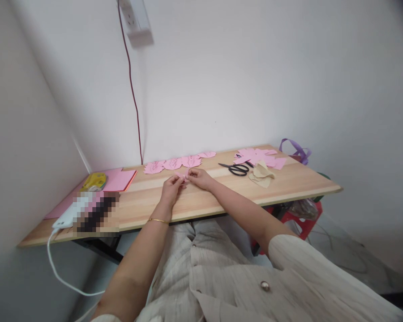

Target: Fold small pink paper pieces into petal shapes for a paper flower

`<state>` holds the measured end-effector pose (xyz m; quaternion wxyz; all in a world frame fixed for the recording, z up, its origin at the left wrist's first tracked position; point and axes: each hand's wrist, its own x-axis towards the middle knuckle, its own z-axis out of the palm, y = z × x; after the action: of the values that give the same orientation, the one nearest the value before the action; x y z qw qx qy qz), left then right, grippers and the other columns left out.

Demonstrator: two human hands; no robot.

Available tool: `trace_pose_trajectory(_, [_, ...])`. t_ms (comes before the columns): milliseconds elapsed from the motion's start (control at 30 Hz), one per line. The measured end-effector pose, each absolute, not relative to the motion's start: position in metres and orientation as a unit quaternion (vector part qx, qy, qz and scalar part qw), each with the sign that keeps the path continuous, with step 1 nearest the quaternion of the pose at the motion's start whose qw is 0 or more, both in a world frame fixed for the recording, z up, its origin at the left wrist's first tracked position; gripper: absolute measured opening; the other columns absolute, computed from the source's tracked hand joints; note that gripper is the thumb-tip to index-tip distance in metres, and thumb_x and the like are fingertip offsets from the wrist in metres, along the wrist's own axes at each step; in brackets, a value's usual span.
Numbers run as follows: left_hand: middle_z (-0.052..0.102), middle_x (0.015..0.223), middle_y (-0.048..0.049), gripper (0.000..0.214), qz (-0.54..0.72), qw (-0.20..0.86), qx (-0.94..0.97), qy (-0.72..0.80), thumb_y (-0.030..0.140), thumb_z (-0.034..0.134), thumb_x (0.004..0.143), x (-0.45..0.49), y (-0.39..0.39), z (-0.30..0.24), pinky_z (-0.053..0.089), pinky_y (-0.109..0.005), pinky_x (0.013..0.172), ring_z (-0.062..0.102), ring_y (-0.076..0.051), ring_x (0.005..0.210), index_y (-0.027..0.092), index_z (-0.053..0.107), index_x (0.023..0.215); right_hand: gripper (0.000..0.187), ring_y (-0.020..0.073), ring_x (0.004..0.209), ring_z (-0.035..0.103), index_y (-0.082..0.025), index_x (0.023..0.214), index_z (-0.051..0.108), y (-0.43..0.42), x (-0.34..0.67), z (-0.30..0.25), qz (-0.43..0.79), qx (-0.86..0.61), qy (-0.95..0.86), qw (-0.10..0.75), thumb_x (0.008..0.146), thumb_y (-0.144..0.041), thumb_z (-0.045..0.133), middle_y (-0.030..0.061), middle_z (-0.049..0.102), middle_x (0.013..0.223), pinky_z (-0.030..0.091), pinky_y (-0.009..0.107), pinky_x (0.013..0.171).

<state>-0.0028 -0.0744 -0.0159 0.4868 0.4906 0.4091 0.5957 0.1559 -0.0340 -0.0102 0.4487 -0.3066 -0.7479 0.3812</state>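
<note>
Over the wooden bench (201,203), just in front of the row of pink paper cutouts (172,164) by its back edge: pinching with left hand (171,188) and right hand (200,179) together, gripping a small pink paper piece (184,178) directly between both.

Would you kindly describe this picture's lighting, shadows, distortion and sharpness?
Head view: diffuse light; soft shadow below the white plastic wall socket; wide-angle stretch toward edges; dark upper-right corner; pixelated patch over left end of pale wooden table; small pink paper between bare left hand and right hand indistinct.
</note>
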Motion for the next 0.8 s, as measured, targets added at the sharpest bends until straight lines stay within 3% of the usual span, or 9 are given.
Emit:
trace_pose_trajectory(400, [0.061, 0.066, -0.0015, 0.032, 0.593, 0.468, 0.502, 0.422, 0.041, 0.079, 0.058, -0.0030, -0.0714, -0.0190, 0.050, -0.023, 0.058, 0.057, -0.012, 0.063, 0.014, 0.064, 0.065, 0.023, 0.0111, 0.064, 0.048, -0.017, 0.072, 0.053, -0.0324, 0.1518, -0.0135, 0.419, -0.297, -0.723, 0.462, 0.071, -0.037, 0.064, -0.0021, 0.056, 0.068, 0.039, 0.024, 0.063])
trace_pose_trajectory(667, [0.066, 0.077, -0.0032, 0.034, 0.585, 0.494, 0.496, 0.409, 0.039, 0.080, 0.058, -0.0025, -0.0692, -0.0222, 0.049, -0.025, 0.061, 0.062, -0.015, 0.069, 0.015, 0.067, 0.078, 0.024, 0.0122, 0.069, 0.053, -0.015, 0.079, 0.059, -0.0335, 0.1528, -0.0112, 0.458, -0.263, -0.712, 0.464, 0.071, -0.037, 0.065, -0.0010, 0.059, 0.072, 0.042, 0.026, 0.070])
trace_pose_trajectory(800, [0.064, 0.068, -0.0009, 0.030, 0.589, 0.469, 0.504, 0.424, 0.039, 0.079, 0.058, -0.0022, -0.0708, -0.0202, 0.047, -0.025, 0.062, 0.058, -0.012, 0.062, 0.015, 0.067, 0.072, 0.027, 0.0122, 0.069, 0.053, -0.015, 0.081, 0.060, -0.0350, 0.1516, -0.0114, 0.471, -0.267, -0.700, 0.465, 0.069, -0.038, 0.068, -0.0010, 0.060, 0.072, 0.043, 0.026, 0.070])
